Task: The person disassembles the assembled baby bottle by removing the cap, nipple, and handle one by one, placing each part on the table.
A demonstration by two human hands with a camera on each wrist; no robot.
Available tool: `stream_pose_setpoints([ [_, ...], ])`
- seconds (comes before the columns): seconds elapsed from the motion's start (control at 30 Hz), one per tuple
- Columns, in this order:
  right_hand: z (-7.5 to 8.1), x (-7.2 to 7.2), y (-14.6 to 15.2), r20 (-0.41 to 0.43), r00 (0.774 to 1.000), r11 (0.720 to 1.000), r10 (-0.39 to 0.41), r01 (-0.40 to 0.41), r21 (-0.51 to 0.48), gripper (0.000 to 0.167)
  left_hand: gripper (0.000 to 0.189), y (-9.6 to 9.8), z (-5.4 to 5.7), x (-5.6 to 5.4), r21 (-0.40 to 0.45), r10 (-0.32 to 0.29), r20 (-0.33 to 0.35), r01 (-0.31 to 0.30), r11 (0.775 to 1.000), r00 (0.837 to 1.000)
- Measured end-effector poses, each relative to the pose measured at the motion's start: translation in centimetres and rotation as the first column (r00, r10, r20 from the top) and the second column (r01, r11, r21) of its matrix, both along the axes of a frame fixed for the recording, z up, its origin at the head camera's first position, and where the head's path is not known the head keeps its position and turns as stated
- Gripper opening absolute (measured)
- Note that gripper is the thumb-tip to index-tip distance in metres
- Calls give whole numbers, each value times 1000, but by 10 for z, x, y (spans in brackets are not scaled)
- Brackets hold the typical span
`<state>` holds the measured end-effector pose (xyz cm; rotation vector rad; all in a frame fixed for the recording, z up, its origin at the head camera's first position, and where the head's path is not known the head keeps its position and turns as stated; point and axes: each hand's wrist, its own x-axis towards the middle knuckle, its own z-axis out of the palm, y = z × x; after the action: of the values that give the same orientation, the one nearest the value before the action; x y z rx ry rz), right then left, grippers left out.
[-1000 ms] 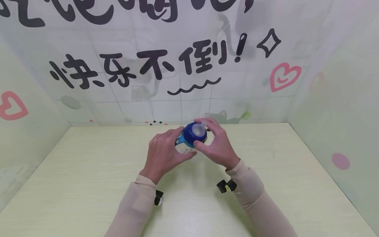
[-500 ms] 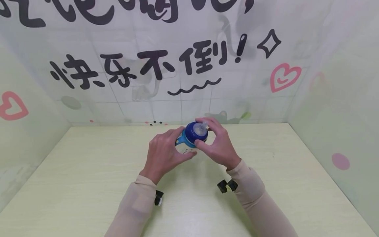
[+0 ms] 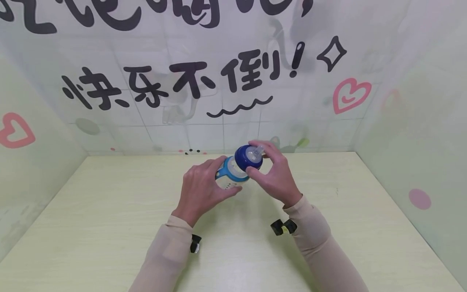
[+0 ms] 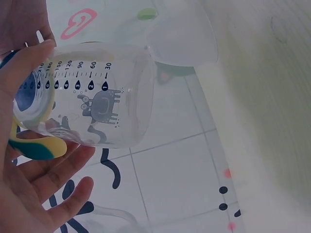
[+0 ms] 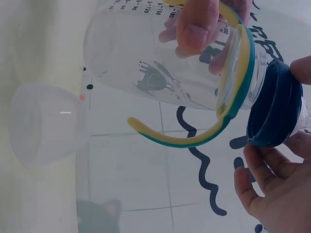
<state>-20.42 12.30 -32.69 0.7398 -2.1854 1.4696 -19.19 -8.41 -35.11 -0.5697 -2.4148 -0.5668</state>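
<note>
Beige sleeves (image 3: 162, 253) nearest, bench (image 3: 109, 219) beneath; left grip (image 3: 200, 187) curled round clear bottle (image 4: 92, 94), held above bench; right grip (image 3: 278, 174) pinching blue nipple cap (image 3: 245, 159), tilted at bottle's neck (image 5: 261, 63); beyond, translucent cup (image 5: 46, 126) on bench near wall (image 3: 200, 138), printed with dark lettering (image 3: 251, 71)

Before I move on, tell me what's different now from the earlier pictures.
The right hand has drawn the cap rightward and slightly up in the head view, off the neck of the bottle, which now shows. Nothing was let go: the right hand still grips the cap. The left hand still holds the bottle, about where it was.
</note>
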Motion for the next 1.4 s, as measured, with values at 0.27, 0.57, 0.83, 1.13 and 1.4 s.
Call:
stream_pose_setpoints([
  [0.27, 4, -3, 7, 32, 997, 997, -67, 69, -33, 51, 78, 0, 2, 0, 11, 14, 27, -14, 1000, 1000],
  [0.57, 3, -8, 16, 95, 975, 980, -201, 200, 22, 46, 79, 0, 1, 0, 37, 20, 22, -21, 999, 1000],
  [0.83, -4, -15, 20, 154, 957, 969, -245, 236, 78, 46, 79, -1, 1, 0, 55, 24, 28, -26, 998, 999],
  [1.13, -20, -26, 21, 199, 935, 946, -295, 256, 200, 48, 80, -2, 1, 0, 68, 28, 37, -31, 997, 999],
  [1.4, -36, -32, 21, 254, 915, 930, -315, 243, 276, 47, 79, -2, 3, -1, 87, 21, 33, -24, 996, 999],
])
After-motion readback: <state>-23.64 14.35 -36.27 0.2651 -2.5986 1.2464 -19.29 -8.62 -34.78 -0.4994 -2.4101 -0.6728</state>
